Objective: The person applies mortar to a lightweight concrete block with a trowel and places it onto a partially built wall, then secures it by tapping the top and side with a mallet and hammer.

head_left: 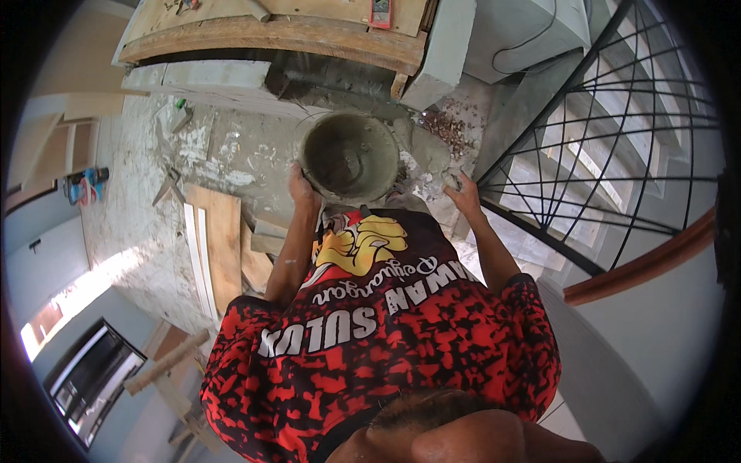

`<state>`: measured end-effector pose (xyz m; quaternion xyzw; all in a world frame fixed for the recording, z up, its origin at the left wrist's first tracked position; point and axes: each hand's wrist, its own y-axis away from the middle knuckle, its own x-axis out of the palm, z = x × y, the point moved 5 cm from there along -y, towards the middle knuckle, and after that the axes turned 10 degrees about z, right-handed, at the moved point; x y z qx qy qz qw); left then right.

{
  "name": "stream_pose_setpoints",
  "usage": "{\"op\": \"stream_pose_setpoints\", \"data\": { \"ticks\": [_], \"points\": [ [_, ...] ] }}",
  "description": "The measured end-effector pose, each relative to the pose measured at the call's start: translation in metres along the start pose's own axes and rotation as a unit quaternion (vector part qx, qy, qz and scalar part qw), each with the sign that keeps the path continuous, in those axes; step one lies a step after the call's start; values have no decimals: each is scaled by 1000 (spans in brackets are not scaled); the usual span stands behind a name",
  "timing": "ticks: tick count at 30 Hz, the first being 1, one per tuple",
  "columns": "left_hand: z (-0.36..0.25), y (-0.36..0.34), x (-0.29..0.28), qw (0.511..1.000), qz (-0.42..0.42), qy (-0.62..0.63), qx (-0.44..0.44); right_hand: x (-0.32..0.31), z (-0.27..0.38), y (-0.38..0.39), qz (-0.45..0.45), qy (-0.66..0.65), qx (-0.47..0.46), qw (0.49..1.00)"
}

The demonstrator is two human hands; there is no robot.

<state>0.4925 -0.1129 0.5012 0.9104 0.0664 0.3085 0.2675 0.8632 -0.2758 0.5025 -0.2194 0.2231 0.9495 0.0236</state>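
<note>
A round bucket [316, 166], coated in grey mortar, stands on the floor in front of me. Wet mortar lines its inside, and its bottom lies in shadow. My left hand [302, 187] grips the bucket's near left side, with the fingers partly hidden. To the right of the bucket, my right hand [463, 194] is closed around the end of what looks like a mortar-caked trowel [429, 150]. Its flat, grey part points away from me, beside the bucket, and blends with the mortar-smeared floor.
Beyond the bucket runs a pale block wall [208, 79] under a wooden board [278, 38]. Rubble [448, 130] lies at the far right. A black metal railing [540, 147] borders stairs on the right. Planks [216, 247] lie at left, near a blue power tool [86, 186].
</note>
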Motion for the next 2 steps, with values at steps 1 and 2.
{"op": "stream_pose_setpoints", "data": {
  "ticks": [1,2],
  "points": [
    [3,8,0,1000,-10,-5,10,-10,-7,-9,10,19,39,999],
    [6,17,0,1000,-20,-9,20,-19,-14,-17,19,38,78,996]
  ]
}}
